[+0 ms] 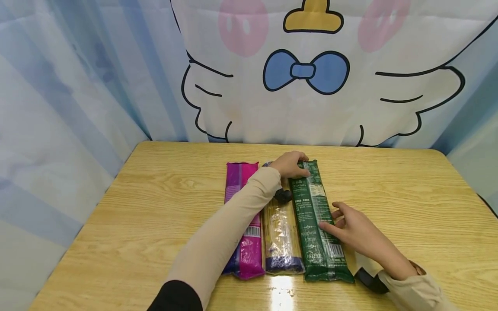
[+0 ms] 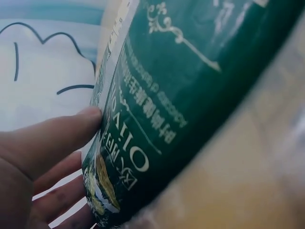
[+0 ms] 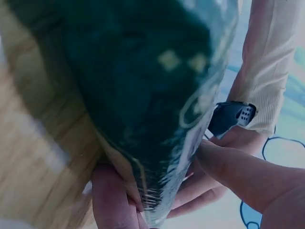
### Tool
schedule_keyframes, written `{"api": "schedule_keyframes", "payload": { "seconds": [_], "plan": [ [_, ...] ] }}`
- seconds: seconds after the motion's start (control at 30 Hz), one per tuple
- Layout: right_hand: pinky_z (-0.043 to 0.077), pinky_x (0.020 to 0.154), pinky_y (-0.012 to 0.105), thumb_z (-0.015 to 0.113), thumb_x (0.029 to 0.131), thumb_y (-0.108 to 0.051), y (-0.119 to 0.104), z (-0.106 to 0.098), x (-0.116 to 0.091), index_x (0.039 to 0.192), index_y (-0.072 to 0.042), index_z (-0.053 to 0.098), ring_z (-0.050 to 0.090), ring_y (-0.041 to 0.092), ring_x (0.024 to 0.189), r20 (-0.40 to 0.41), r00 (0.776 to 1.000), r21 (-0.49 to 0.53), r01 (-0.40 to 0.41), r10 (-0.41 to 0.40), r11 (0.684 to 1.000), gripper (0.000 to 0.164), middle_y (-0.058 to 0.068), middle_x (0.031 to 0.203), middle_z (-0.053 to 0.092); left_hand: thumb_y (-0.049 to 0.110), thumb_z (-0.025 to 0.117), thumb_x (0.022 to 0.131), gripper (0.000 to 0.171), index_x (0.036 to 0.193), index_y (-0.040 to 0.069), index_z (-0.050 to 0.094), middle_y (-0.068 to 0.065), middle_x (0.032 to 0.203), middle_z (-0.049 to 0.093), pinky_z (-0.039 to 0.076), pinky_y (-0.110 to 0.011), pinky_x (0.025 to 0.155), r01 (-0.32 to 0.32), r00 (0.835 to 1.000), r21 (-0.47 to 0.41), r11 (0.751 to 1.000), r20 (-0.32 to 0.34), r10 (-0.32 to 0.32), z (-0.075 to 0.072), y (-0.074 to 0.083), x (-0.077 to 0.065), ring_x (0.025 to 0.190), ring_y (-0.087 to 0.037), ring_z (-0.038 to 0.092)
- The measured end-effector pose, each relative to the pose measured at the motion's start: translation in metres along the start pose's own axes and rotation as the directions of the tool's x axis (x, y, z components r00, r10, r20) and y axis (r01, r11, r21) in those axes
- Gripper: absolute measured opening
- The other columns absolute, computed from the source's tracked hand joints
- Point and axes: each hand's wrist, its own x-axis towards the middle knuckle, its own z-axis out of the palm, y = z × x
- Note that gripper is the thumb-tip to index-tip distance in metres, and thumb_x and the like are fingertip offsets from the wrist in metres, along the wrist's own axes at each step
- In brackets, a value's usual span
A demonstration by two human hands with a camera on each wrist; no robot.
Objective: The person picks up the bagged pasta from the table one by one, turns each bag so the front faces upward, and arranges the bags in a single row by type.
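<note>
A green spaghetti packet [image 1: 311, 211] lies lengthwise on the table, rightmost of three long packets. My left hand [image 1: 291, 165] grips its far end; in the left wrist view the thumb [image 2: 66, 131] presses one side while fingers reach behind. At the near right side, my right hand [image 1: 355, 229] holds the same packet, thumb on top and fingers along the edge. The right wrist view has the green wrapper [image 3: 157, 95] between thumb and finger. Beside it lies a clear packet of yellow noodles [image 1: 282, 237], partly hidden by my left wrist. A pink and purple packet [image 1: 250, 250] sits leftmost, partly under my forearm.
The wooden table [image 1: 155, 194] extends on both sides of the packets. Behind it hangs a curtain [image 1: 249, 108] printed with a cartoon figure and blue bow. Black wrist cameras [image 1: 371, 280] are strapped over both sleeves.
</note>
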Motion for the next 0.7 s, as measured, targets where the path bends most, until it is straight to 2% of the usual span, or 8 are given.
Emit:
{"api": "schedule_keyframes", "payload": {
  "seconds": [0.17, 0.33, 0.53, 0.7],
  "plan": [
    [0.059, 0.076, 0.044, 0.07, 0.092, -0.043, 0.0025, -0.0021, 0.0024, 0.138, 0.018, 0.04, 0.067, 0.033, 0.098, 0.012, 1.0, -0.009, -0.012, 0.012, 1.0, 0.083, 0.026, 0.115, 0.064, 0.023, 0.066, 0.097, 0.054, 0.145, 0.007, 0.049, -0.008, 0.149, 0.049, 0.044, -0.03, 0.11, 0.011, 1.0, -0.033, 0.999, -0.023, -0.011, 0.0017, 0.0013, 0.0001, 0.137, -0.022, 0.046],
    [0.059, 0.073, 0.041, 0.072, 0.09, -0.041, 0.0069, -0.0027, 0.0029, 0.134, 0.018, 0.047, 0.067, 0.029, 0.095, 0.016, 1.0, 0.031, -0.014, 0.013, 0.999, 0.078, 0.023, 0.111, 0.065, 0.022, 0.067, 0.096, 0.053, 0.144, 0.007, 0.049, -0.008, 0.149, 0.049, 0.044, -0.032, 0.11, 0.015, 0.999, -0.065, 0.998, -0.034, -0.017, 0.0032, 0.0016, 0.0, 0.137, -0.023, 0.047],
    [0.06, 0.073, 0.04, 0.073, 0.09, -0.038, 0.0101, -0.0029, 0.0038, 0.133, 0.018, 0.047, 0.068, 0.031, 0.095, 0.019, 1.0, 0.081, -0.007, 0.006, 0.997, 0.075, 0.026, 0.113, 0.065, 0.022, 0.067, 0.096, 0.053, 0.144, 0.008, 0.05, -0.008, 0.149, 0.049, 0.044, -0.032, 0.11, 0.013, 0.999, -0.073, 0.997, -0.038, -0.016, 0.0035, 0.0009, 0.0002, 0.137, -0.023, 0.046],
    [0.06, 0.072, 0.038, 0.072, 0.092, -0.034, 0.0093, -0.0031, 0.004, 0.134, 0.018, 0.045, 0.067, 0.035, 0.1, 0.031, 0.999, 0.13, -0.036, 0.032, 0.991, 0.072, 0.03, 0.118, 0.061, 0.022, 0.067, 0.096, 0.052, 0.143, 0.008, 0.05, -0.008, 0.149, 0.049, 0.044, -0.031, 0.11, 0.01, 0.999, -0.08, 0.997, -0.045, -0.014, 0.003, -0.0001, -0.0007, 0.137, -0.022, 0.046]
  ]
}}
